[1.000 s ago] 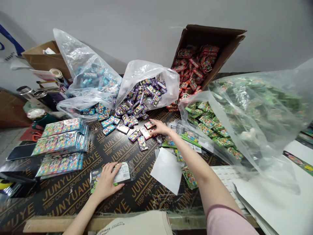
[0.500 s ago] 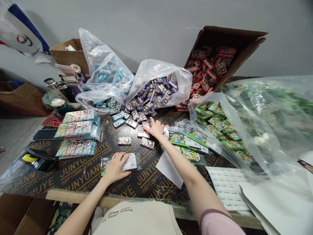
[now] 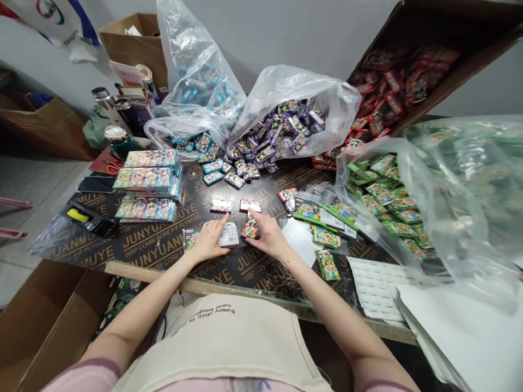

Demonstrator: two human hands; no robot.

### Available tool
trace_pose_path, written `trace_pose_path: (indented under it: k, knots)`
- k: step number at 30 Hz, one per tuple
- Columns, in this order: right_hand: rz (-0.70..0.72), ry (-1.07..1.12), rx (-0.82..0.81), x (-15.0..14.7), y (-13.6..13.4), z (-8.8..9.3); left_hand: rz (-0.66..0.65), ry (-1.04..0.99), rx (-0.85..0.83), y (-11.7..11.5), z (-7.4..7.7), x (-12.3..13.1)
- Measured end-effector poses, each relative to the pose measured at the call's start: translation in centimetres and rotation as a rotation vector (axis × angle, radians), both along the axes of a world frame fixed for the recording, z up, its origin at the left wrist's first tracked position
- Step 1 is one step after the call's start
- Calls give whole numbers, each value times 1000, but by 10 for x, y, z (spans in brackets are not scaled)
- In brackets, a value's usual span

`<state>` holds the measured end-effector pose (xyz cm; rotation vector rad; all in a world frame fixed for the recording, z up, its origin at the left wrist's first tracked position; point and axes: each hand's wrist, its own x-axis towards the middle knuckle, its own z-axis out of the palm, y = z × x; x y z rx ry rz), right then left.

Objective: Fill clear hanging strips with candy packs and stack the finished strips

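Note:
My left hand [image 3: 210, 239] lies with fingers stretched over a clear flat pouch with a printed card [image 3: 229, 235]. Its index fingertip reaches the lower edge of a small white-and-purple candy box [image 3: 221, 206]. To the right, my right hand [image 3: 267, 235] has thumb and index finger around a small red candy box [image 3: 249, 226], which stays on the table. Just above those fingers lies another red candy box [image 3: 250, 205]. Further back, several loose blue boxes [image 3: 213, 178] and purple boxes [image 3: 261, 155] are spilled out in front of their bags.
Stacks of wrapped packs [image 3: 147, 182] stand at left beside a tape dispenser [image 3: 87, 218] and a phone [image 3: 96, 185]. Plastic bags [image 3: 339, 103] and a cardboard box [image 3: 408, 32] line the back. Green packs [image 3: 384, 196], a sticker sheet [image 3: 373, 286] and white paper [image 3: 482, 332] lie at right.
My right hand has come back from beside the loose boxes to a red box near my left hand. My left hand stays on the pouch. The camera view has shifted.

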<state>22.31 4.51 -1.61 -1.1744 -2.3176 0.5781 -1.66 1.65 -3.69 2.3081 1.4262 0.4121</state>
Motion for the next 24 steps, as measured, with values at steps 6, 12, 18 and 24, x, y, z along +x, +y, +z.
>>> trace_pose_path:
  k: [6,12,18,24]
  knots:
    - [189,-65,-64,0,-35,8,-151,-101,49,-12,9,2]
    - [27,151,-24,4,-54,7,-111,-208,18,-21,6,4]
    - [-79,106,-36,16,-70,-2,-85,-201,21,-26,6,16]
    - [-792,-188,-14,140,-29,-21,-109,-9,-8,-32,-5,10]
